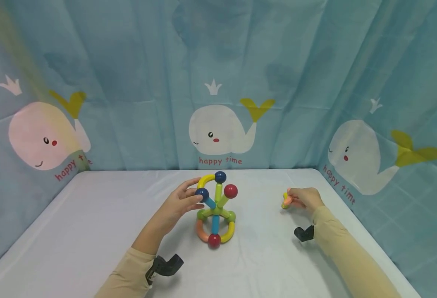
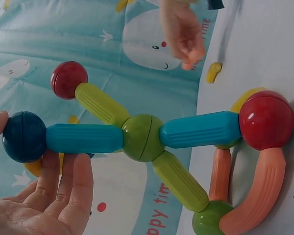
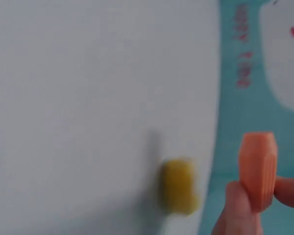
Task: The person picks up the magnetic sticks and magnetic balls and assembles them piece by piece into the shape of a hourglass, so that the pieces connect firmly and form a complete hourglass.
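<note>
A standing model of magnetic balls and rods [image 1: 216,212] has a green ball [image 2: 144,137] at its middle, with blue and green rods leading out from it. At its side, my left hand [image 1: 179,203] holds a dark blue ball [image 2: 24,137], thumb on one side and fingers under the ball and its blue rod [image 2: 85,138]. Off to the right, my right hand [image 1: 305,198] pinches an orange magnetic rod [image 3: 257,169] between thumb and finger, above the table. The rod's lower end is hidden by the fingers.
A yellow rod [image 2: 214,72] lies on the white table [image 1: 103,231] near my right hand. The model's red ball [image 1: 214,241] sits low at its front, between curved orange and yellow rods. Behind the table hangs a blue whale-print curtain [image 1: 147,124].
</note>
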Tool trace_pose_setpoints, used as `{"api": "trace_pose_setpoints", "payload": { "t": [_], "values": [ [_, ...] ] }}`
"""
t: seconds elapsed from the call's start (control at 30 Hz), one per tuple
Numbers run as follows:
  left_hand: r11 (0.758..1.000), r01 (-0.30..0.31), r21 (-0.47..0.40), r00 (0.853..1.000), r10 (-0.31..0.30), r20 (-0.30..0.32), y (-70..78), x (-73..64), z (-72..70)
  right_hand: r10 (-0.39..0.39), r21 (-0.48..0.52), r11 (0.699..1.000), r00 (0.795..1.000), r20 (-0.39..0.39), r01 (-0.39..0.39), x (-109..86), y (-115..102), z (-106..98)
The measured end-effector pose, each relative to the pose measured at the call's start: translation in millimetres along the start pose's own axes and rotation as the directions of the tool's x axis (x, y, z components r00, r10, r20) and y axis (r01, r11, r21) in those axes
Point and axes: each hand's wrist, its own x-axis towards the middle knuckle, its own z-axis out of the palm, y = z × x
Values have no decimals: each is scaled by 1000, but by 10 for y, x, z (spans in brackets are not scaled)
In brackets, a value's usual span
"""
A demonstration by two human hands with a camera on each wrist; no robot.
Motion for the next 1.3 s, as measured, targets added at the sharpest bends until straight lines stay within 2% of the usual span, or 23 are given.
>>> {"api": "trace_pose_setpoints", "payload": {
  "t": [0.07,0.17,0.27,0.37,0.53,0.7,1.03,1.3],
  "values": [
    [1000,0,2,1000,0,-1,1,2,3,-43,15,999,994,103,42,-90,-139,56],
    [1000,-1,7,1000,1,-8,4,2,7,-97,28,995,964,247,93,-230,-359,175],
    [1000,3,4,1000,-3,-7,3,3,9,-129,38,992,934,334,124,-339,-552,326],
    [1000,6,2,1000,-6,-10,-2,2,4,-145,57,989,916,375,133,-412,-712,489],
    [1000,5,0,1000,-5,-12,-9,2,1,-152,78,988,909,389,131,-506,-884,705],
    [1000,4,8,1000,-4,-14,-12,0,2,-162,82,987,904,395,141,-577,-964,831],
    [1000,3,4,1000,-2,-9,-7,15,5,-145,100,988,917,372,116,-599,-1043,930],
    [1000,3,3,1000,-3,-8,-6,8,5,-166,76,986,906,390,148,-616,-1037,965]
  ]
}}
